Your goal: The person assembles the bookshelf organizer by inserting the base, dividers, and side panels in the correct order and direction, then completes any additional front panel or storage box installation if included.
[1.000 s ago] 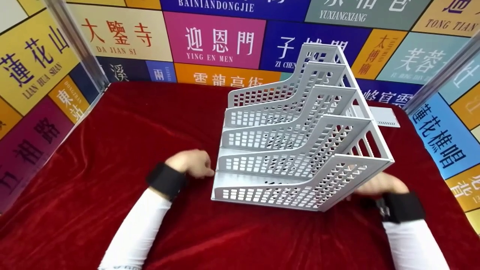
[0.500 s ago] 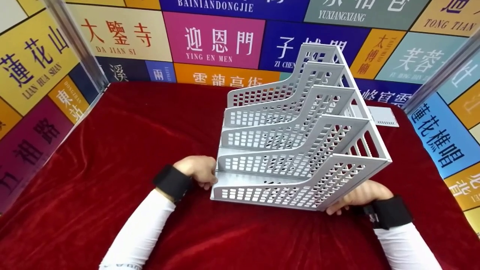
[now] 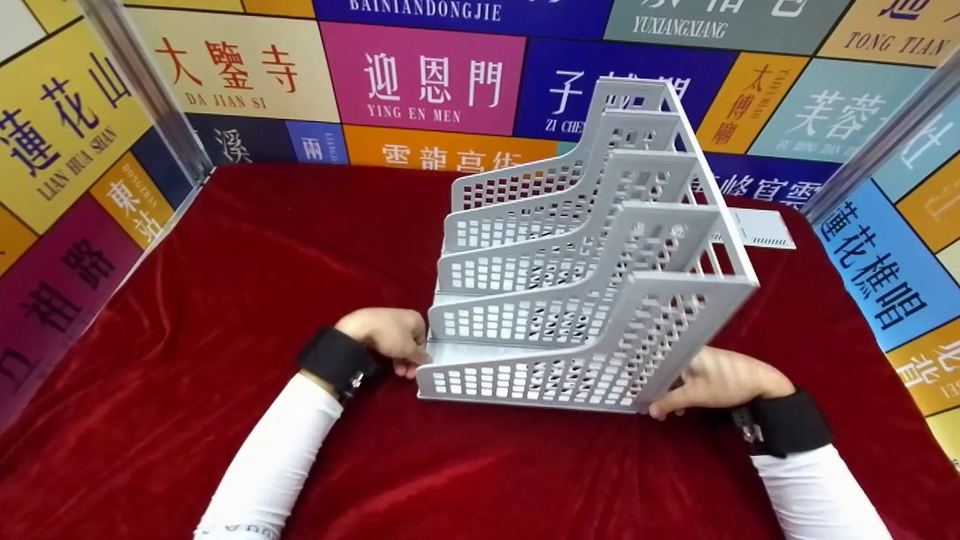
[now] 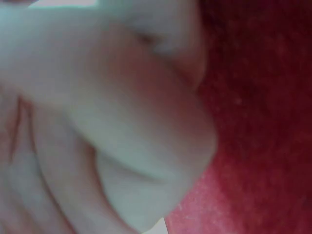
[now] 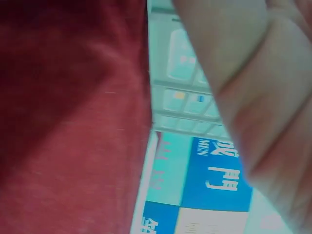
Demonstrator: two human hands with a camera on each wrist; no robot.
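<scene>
L grip (image 3: 386, 334), R grip (image 3: 724, 377), rack (image 3: 611, 259) btwn

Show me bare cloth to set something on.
Free: the red cloth left of the gray rack, between the left grip and back panels; also in front, between both sleeves. Crowded: the rack's right side, by the right grip and a flat white piece.

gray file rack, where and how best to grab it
Grip the file rack by its base, left hand from the low front, right hand from the tall back: it stands upright and broad, so opposite holds should probably balance it.
</scene>
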